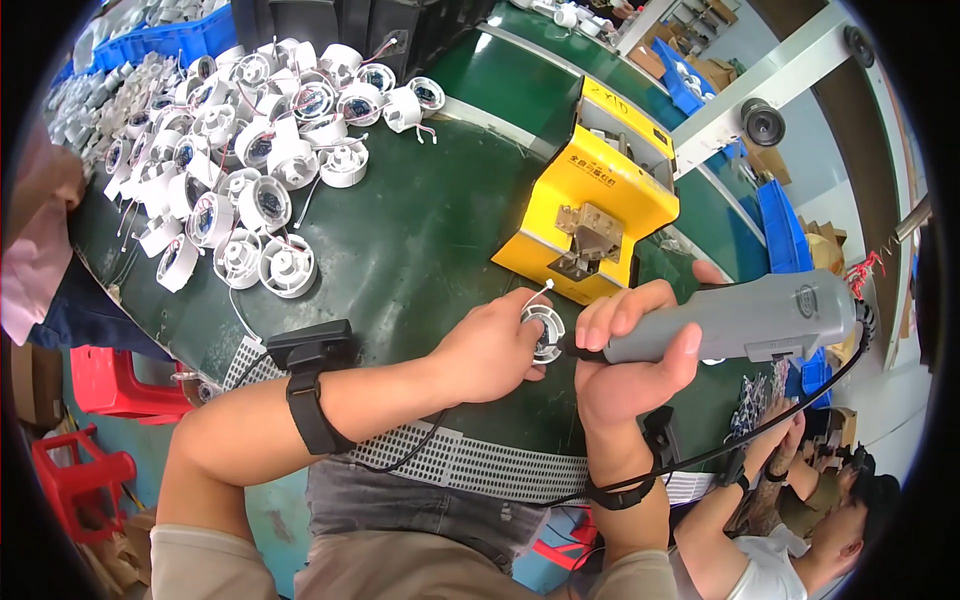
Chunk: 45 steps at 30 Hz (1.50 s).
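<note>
Screwdriver (745, 318) in your right hand (643, 376), fingers wrapped around its body: align it squarely with the white ring-shaped part (545, 336), pinched in your left hand (485, 345) toward the near edge of the bench (415, 250). Steady that part before pressing.

Bright, fairly even light, apparently from overhead, falls on the left hand (490, 345) and right hand (625, 385), leaving only soft shadows. A dull sheen lies on the green table (430, 230) beyond them, with a small white glare farther off. The hands look reasonably sharp; far left of them, the pink sleeve (35, 265) turns soft. Fisheye distortion curves the table's edge below the hands, and black vignetting rounds off every corner.
</note>
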Tool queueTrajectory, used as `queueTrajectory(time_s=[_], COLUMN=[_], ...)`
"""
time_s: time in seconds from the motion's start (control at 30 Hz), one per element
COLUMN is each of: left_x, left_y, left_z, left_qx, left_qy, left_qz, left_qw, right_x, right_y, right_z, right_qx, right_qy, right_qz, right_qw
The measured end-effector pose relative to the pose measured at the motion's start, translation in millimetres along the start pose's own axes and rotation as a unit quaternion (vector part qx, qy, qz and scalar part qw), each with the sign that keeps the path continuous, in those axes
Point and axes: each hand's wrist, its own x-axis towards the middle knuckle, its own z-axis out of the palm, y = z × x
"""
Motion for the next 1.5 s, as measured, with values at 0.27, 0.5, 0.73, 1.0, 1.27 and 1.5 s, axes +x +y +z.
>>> queueTrajectory(time_s=[0.27,0.5,0.73,1.0,1.27,1.5], left_x=[2,-1,-1,4,4,1], left_y=[-3,2,-1,-3,-11,-1], left_z=[-1,-2,-2,0,1,-1], left_qx=[-0.031,-0.027,-0.008,0.002,-0.001,-0.005], left_qy=[-0.011,-0.02,-0.017,-0.019,0.012,-0.01], left_qz=[-0.024,-0.023,-0.024,-0.016,0.018,-0.019], left_qw=[0.999,0.999,1.0,1.0,1.0,1.0], right_x=[52,130,91,68,70,67], right_y=[-27,-29,-31,9,18,19], right_z=[4,-19,-5,6,11,8], right_qx=[0.028,-0.158,-0.126,-0.108,-0.115,-0.126], right_qy=[0.018,0.07,0.112,0.037,0.042,0.012], right_qz=[-0.149,-0.199,-0.267,-0.111,-0.094,-0.092], right_qw=[0.988,0.965,0.949,0.987,0.988,0.988])
